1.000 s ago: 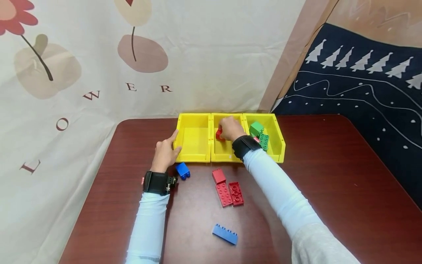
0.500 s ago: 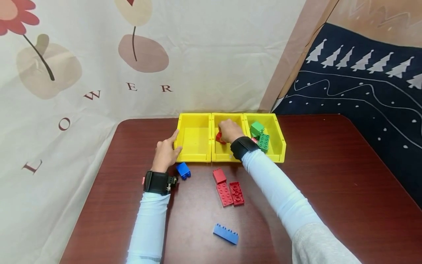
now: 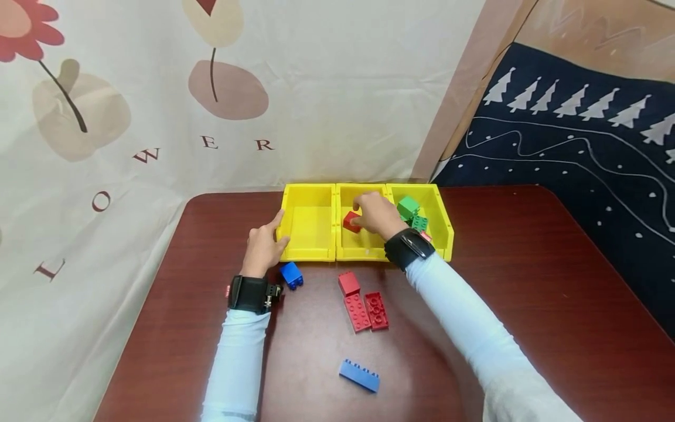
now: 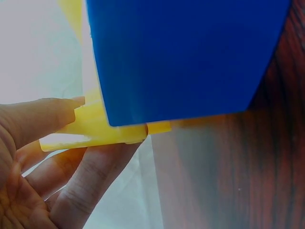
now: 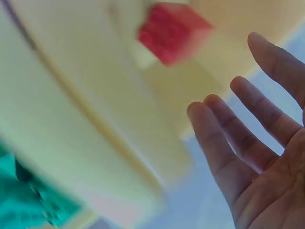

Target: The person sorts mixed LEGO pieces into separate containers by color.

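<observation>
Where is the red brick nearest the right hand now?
In the head view, the red brick is inside the middle yellow bin, just left of the right hand.

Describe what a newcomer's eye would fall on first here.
Probably the three yellow bins at the table's far edge, the left hand gripping the leftmost. Next, perhaps, the right hand at the middle bin, beside a red brick inside it. Then the green bricks in the right bin.
</observation>
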Demonstrator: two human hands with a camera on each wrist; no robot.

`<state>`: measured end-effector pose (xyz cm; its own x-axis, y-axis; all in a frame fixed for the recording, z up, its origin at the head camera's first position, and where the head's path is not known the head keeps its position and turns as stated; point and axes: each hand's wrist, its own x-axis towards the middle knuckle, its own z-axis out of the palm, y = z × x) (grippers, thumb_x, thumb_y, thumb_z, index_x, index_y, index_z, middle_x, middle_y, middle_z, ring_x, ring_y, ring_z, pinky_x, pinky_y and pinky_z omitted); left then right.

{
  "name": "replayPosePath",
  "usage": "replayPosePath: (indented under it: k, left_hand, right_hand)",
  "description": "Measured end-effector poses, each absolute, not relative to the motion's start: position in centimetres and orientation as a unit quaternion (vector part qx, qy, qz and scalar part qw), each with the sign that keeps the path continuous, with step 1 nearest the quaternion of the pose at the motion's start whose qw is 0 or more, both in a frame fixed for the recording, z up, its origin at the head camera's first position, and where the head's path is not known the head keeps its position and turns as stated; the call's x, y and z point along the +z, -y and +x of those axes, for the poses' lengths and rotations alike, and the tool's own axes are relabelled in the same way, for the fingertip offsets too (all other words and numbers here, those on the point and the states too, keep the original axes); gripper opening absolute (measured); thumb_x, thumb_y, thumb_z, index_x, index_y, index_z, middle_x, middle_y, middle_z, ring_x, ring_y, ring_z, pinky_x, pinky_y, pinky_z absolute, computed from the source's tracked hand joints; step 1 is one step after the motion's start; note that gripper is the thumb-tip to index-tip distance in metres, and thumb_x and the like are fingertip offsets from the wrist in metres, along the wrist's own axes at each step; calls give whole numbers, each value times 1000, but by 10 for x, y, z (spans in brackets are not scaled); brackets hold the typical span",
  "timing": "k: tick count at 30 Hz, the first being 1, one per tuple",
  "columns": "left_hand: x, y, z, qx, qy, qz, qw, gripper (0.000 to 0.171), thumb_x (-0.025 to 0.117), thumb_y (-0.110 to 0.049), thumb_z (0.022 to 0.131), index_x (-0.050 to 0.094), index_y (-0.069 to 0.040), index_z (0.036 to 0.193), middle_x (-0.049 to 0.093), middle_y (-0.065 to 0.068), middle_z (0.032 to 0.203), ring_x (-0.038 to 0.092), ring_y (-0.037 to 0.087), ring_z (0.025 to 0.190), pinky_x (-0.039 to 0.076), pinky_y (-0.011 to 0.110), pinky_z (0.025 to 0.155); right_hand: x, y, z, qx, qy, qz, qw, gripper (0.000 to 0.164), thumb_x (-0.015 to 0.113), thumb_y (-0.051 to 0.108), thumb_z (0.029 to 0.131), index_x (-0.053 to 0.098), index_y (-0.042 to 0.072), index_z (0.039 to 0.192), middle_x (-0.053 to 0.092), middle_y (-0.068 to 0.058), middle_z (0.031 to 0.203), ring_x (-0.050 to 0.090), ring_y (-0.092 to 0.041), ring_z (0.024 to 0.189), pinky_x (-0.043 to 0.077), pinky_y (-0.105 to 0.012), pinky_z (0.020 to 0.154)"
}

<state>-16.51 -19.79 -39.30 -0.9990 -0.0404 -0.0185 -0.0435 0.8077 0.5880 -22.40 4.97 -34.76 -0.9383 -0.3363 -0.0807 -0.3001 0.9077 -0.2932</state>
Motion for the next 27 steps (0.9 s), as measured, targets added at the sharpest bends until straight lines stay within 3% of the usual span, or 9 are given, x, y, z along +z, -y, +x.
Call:
replayPosePath:
  k: [3, 7, 12, 21, 27]
  left_hand:
    - [-393, 198, -165, 305, -952, -21, 0, 68, 63, -19, 96, 30, -22, 155, 49, 15, 77, 45, 28, 68, 43, 30, 65]
    - [-394, 199, -165, 306, -952, -21, 1, 67, 63, -20, 96, 29, -22, 155, 58, 20, 91, 49, 30, 73, 44, 30, 68]
    - [-393, 199, -165, 305, -952, -20, -2, 67, 63, -20, 97, 29, -22, 155, 56, 18, 88, 49, 30, 75, 45, 31, 70]
    - [-394, 196, -165, 297, -955, -23, -1, 68, 63, -20, 97, 28, -23, 155, 42, 10, 71, 41, 22, 64, 45, 31, 64]
    - [-394, 195, -165, 295, -955, -21, -4, 68, 63, -20, 96, 28, -22, 155, 40, 10, 70, 43, 25, 64, 41, 28, 62]
  right_hand:
    - [-340, -56, -203, -151, -969, -192, 27, 34, 77, 26, 85, 70, 3, 109, 66, -15, 108, 61, -28, 87, 55, -38, 75]
    - [-337, -63, -171, -155, -961, -229, -13, 32, 78, 27, 84, 72, 5, 106, 67, -13, 105, 63, -26, 85, 56, -35, 75]
    - [-342, -72, -135, -166, -952, -256, -24, 32, 82, 25, 80, 74, 5, 103, 68, -12, 103, 64, -24, 85, 57, -34, 77]
    - [-360, -85, -90, -165, -941, -296, 8, 32, 86, 23, 75, 74, 6, 99, 68, -8, 94, 63, -17, 78, 57, -28, 69]
    - [-373, -90, -69, -144, -938, -311, 62, 39, 86, 25, 74, 73, 2, 104, 68, -14, 109, 66, -27, 95, 58, -37, 79]
